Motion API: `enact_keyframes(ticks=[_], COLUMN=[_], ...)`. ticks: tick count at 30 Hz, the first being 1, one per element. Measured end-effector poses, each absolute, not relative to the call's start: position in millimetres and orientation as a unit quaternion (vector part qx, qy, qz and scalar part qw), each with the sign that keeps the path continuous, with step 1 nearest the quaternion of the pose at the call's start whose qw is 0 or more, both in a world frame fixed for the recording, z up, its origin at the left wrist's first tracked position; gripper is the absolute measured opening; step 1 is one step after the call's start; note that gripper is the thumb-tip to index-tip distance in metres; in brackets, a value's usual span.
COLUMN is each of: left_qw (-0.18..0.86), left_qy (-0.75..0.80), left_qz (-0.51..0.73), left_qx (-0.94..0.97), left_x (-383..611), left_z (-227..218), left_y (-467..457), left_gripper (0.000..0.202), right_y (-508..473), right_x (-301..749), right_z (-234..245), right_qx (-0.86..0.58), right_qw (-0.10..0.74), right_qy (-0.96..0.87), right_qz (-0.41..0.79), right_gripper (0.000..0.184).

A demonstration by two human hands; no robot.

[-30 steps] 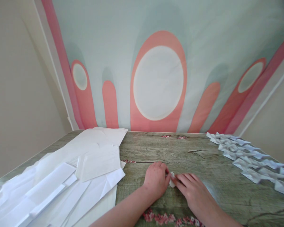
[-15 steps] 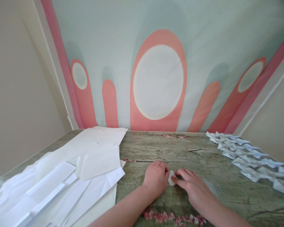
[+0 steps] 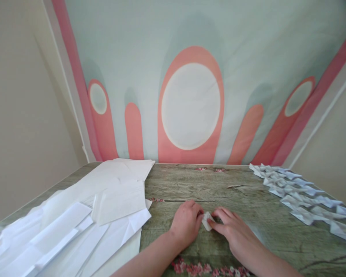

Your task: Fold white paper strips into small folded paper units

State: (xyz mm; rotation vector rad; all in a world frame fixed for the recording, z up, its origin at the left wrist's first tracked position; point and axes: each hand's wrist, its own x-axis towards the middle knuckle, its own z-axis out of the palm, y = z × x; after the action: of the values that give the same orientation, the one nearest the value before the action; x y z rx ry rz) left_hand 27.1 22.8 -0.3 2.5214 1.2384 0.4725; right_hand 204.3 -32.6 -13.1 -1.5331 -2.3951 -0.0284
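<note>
A small folded piece of white paper lies on the wood-patterned table between my two hands. My left hand has its fingers curled, pinching the paper's left side. My right hand presses its fingertips on the paper's right side, with the palm down on the table. Most of the paper is hidden under the fingers.
A big loose pile of white paper sheets covers the table's left part. Several small folded paper pieces lie in rows along the right side. A cloth with pink arches and white ovals hangs behind the far edge.
Both hands stayed on the small paper, shifting a little to the left as the fingers worked it. The view tipped down slightly.
</note>
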Motion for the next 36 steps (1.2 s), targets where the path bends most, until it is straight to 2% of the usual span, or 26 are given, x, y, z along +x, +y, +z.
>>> enact_keyframes(ticks=[4, 10, 18, 24, 29, 36], left_qw=[0.102, 0.030, -0.059, -0.076, -0.076, -0.089], left_qy=[0.371, 0.329, 0.291, 0.291, 0.293, 0.267], left_qz=[0.173, 0.119, 0.079, 0.075, 0.069, 0.049], left_qx=[0.906, 0.936, 0.952, 0.951, 0.951, 0.958], left_x=[21, 26, 27, 28, 28, 31], left_z=[8, 16, 7, 8, 9, 5], left_y=[14, -1, -2, -2, -2, -2], left_gripper=[0.017, 0.026, 0.032, 0.034, 0.036, 0.031], right_y=[-28, -19, -23, -34, -35, -38], right_x=[213, 227, 223, 217, 216, 218], right_z=[-16, -20, -9, -3, 1, 10], right_qx=[-0.518, -0.518, -0.545, -0.553, -0.549, -0.544], right_qw=[0.167, 0.192, 0.102, 0.076, 0.071, 0.064], right_qy=[-0.839, -0.834, -0.832, -0.829, -0.833, -0.836], right_qz=[-0.002, 0.008, 0.030, -0.014, -0.004, 0.032], right_gripper=[0.035, 0.044, 0.045, 0.040, 0.041, 0.052])
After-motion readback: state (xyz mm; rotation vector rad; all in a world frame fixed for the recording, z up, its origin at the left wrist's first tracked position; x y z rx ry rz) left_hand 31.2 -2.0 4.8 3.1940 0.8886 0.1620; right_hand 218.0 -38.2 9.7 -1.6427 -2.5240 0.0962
